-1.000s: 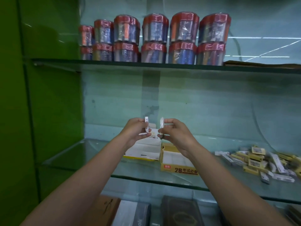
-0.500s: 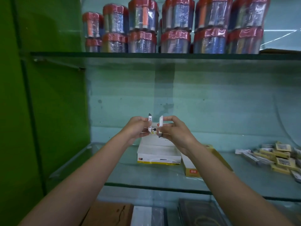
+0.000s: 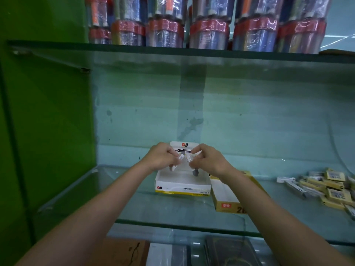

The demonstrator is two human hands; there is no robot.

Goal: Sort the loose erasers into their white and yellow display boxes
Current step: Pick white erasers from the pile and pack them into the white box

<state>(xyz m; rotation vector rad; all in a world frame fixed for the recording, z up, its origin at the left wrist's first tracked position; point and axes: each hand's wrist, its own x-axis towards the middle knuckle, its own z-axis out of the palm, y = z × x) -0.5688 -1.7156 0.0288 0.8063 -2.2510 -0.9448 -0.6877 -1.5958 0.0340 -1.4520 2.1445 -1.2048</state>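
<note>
Over the white display box (image 3: 182,186) on the glass shelf (image 3: 172,212), the left hand (image 3: 160,157) pinches a white eraser (image 3: 177,162) with curled fingers, and the right hand (image 3: 208,159) pinches another eraser (image 3: 193,167), its lower end dark and blurred. The yellow display box (image 3: 225,196) sits just beside the white one on its right, partly hidden by the right forearm. A heap of loose erasers (image 3: 326,189), white and yellow-sleeved, lies well apart at the shelf's right end, while wrapped red-banded tubs (image 3: 209,33) line the shelf above.

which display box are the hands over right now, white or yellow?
The white box, left of the two: both hands, left hand and right hand, hover above its open tray. The yellow box sits beside it, under the right forearm.
</note>
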